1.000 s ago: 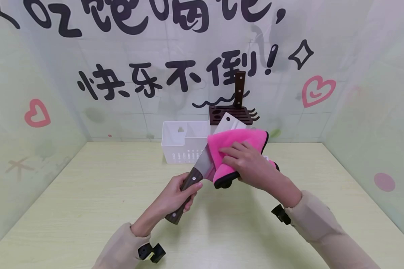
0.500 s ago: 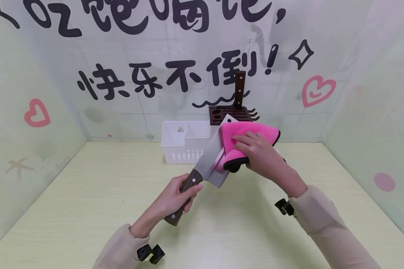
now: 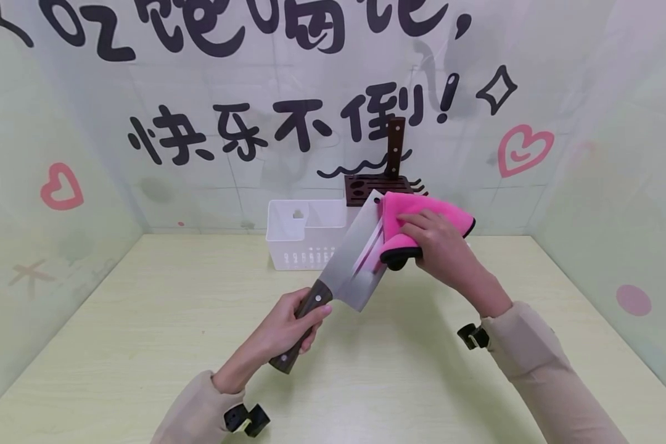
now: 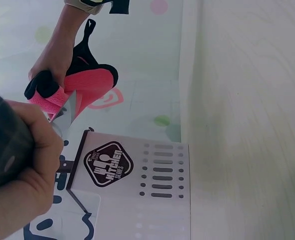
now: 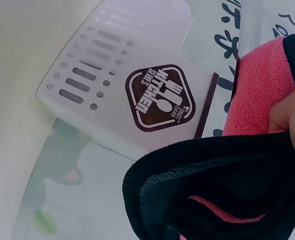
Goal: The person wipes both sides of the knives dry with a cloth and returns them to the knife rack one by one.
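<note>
My left hand (image 3: 291, 324) grips the dark wooden handle of a cleaver (image 3: 351, 262), whose broad steel blade slants up and to the right above the table. At the blade's far end, my right hand (image 3: 441, 243) holds a pink cloth (image 3: 416, 206) with black edging against the metal. The cloth covers part of the tip's right side; the hole near the tip shows beside it. In the left wrist view the cloth (image 4: 90, 82) is folded around the blade's edge. Seen from the right wrist, a dark flap of the cloth hangs below my fingers (image 5: 290, 120).
Behind the blade stands a white knife holder (image 3: 300, 250) with a brown slotted top (image 3: 361, 192) and side hooks. A brown-handled knife (image 3: 395, 148) stands upright in it. The pale wooden table (image 3: 172, 320) meets printed walls at the back and sides.
My right hand and the cloth have slid up and rightward along the blade towards its tip, baring more steel. My left hand and the cleaver have hardly moved.
</note>
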`<state>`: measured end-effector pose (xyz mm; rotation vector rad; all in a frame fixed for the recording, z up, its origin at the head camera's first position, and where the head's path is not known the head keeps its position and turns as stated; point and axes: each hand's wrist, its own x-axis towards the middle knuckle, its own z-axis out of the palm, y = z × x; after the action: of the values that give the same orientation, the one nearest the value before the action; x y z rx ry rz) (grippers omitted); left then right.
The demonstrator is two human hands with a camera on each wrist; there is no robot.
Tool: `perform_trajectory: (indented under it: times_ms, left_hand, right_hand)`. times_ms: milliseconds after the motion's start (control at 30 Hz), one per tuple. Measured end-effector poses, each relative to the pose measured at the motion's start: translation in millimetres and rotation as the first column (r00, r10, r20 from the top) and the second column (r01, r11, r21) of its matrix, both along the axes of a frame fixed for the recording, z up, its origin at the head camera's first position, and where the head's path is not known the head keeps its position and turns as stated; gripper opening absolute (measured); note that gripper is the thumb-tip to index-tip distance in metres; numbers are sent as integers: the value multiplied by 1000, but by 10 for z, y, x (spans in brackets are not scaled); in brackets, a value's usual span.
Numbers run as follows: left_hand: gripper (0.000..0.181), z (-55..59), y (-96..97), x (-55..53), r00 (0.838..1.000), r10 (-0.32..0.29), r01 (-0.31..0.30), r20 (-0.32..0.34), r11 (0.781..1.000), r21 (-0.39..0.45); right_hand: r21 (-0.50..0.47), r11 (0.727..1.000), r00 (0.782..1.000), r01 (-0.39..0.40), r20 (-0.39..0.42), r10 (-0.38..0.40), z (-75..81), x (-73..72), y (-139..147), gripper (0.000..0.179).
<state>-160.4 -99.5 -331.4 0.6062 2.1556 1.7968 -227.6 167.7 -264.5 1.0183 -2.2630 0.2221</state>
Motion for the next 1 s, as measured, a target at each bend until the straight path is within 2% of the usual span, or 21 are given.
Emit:
perform_trajectory:
  times_ms: [200, 400, 767, 1000]
  left_hand:
    - [28, 2, 2, -2, 1000, 5, -5, 7, 1000, 3]
    - [27, 4, 0, -2, 1000, 11, -11, 9, 1000, 1]
    - [27, 2, 0, -17, 1000, 15, -15, 12, 1000, -4]
    - [30, 19, 10, -19, 999, 30, -30, 20, 999, -14]
  right_hand:
    - [-24, 1000, 1000, 4, -14, -4, -15, -16, 22, 43]
    - [-17, 1000, 1000, -6, -29, 5, -20, -1, 12, 37]
    - [111, 994, 999, 7, -45, -2, -4, 105, -76, 40]
    - [148, 989, 999, -4, -49, 11, -19, 189, -180, 40]
